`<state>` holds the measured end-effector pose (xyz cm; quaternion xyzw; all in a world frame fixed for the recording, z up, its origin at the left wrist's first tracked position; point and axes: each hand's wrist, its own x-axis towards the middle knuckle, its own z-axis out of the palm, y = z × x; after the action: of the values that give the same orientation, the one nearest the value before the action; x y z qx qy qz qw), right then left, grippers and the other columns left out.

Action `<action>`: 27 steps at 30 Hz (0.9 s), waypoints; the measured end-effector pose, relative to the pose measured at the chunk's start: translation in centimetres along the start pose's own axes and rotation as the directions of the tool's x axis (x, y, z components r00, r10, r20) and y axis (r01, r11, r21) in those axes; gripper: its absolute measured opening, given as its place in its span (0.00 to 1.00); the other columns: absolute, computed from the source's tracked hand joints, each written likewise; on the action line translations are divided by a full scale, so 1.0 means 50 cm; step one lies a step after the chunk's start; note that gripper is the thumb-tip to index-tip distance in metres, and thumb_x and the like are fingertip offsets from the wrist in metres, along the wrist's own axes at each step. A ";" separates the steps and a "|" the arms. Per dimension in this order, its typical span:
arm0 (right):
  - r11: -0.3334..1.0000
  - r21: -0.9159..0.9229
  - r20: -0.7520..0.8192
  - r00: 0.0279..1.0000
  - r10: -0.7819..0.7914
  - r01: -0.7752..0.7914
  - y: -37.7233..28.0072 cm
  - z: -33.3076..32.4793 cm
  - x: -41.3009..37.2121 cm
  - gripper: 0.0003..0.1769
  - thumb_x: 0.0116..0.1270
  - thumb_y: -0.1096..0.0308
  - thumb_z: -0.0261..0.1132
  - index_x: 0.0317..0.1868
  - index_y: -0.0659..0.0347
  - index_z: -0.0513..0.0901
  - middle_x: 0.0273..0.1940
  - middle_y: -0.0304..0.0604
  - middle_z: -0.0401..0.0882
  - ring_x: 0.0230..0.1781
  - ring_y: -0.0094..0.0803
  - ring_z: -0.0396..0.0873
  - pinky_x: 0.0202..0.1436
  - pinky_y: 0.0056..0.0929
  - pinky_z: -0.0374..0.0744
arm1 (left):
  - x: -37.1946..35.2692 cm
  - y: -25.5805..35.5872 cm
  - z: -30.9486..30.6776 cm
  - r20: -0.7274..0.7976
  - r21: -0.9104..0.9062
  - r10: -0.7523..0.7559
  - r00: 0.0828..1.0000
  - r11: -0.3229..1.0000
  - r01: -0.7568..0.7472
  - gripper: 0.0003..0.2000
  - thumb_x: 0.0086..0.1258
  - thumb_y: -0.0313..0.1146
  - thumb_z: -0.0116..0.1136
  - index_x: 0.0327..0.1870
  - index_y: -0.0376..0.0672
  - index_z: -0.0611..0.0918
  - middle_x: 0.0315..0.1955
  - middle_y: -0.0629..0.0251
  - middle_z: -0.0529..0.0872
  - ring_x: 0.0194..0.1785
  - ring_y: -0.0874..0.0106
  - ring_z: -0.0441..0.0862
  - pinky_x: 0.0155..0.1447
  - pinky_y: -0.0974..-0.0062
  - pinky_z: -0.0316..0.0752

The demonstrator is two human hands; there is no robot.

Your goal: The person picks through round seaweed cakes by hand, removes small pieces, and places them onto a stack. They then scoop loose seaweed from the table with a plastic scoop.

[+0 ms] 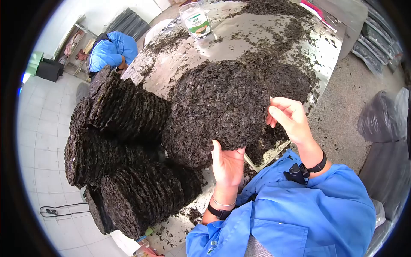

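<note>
A large round cake of dried dark seaweed [216, 109] is tilted up in front of me. My left hand [228, 166] grips its lower edge, thumb on the near face and the other fingers mostly hidden behind. At the cake's right edge is my right hand [291, 118], its thumb and fingers closed together against the rim. Another flat seaweed cake [287, 83] lies on the table just beyond. To the left, several rows of similar cakes [141, 192] stand on edge, packed tightly together.
The metal-topped table [229, 48] is strewn with seaweed scraps. A clear jar with a green label [195, 20] stands at the back. A pink-red brush [314, 12] lies at the far right edge. A person in blue [112, 50] bends beyond the table. Plastic-wrapped bundles [379, 118] sit at right.
</note>
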<state>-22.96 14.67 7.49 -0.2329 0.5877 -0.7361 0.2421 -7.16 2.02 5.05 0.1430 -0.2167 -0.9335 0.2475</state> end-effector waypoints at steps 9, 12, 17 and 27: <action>0.996 0.081 -0.015 0.999 0.031 -0.030 0.008 0.017 0.007 0.09 0.70 0.73 0.64 0.29 0.63 0.78 0.25 0.36 0.78 0.22 0.22 0.77 0.24 0.21 0.76 | -0.001 0.008 -0.005 -0.034 0.048 0.005 0.999 0.999 -0.004 0.25 0.82 0.48 0.40 0.72 0.43 0.65 0.68 0.57 0.73 0.68 0.60 0.73 0.69 0.60 0.72; 0.997 0.007 0.002 0.997 0.077 -0.077 -0.009 0.026 0.006 0.11 0.69 0.74 0.62 0.26 0.63 0.75 0.24 0.35 0.76 0.22 0.22 0.77 0.25 0.22 0.76 | -0.002 0.010 -0.024 -0.002 0.028 -0.016 1.000 0.999 0.016 0.25 0.82 0.48 0.40 0.72 0.43 0.65 0.67 0.57 0.73 0.67 0.60 0.74 0.69 0.60 0.72; 0.997 -0.074 0.056 0.998 0.037 -0.033 0.020 0.013 0.012 0.11 0.67 0.77 0.57 0.24 0.63 0.72 0.25 0.35 0.74 0.23 0.22 0.77 0.27 0.22 0.77 | -0.005 0.006 -0.006 -0.058 0.105 0.024 0.998 0.994 -0.018 0.24 0.82 0.48 0.40 0.70 0.43 0.67 0.66 0.58 0.75 0.65 0.61 0.76 0.66 0.61 0.74; 0.995 0.063 0.090 0.994 0.065 -0.071 0.018 0.012 0.003 0.09 0.72 0.70 0.60 0.43 0.69 0.81 0.35 0.37 0.78 0.34 0.24 0.80 0.34 0.26 0.83 | -0.004 0.013 -0.015 -0.053 0.091 0.050 0.997 0.995 -0.045 0.23 0.82 0.48 0.42 0.70 0.45 0.67 0.65 0.60 0.76 0.63 0.63 0.76 0.63 0.64 0.76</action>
<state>-22.65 13.94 6.74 -0.2367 0.5593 -0.7356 0.3001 -6.46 1.37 4.76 0.1745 -0.2550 -0.9123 0.2688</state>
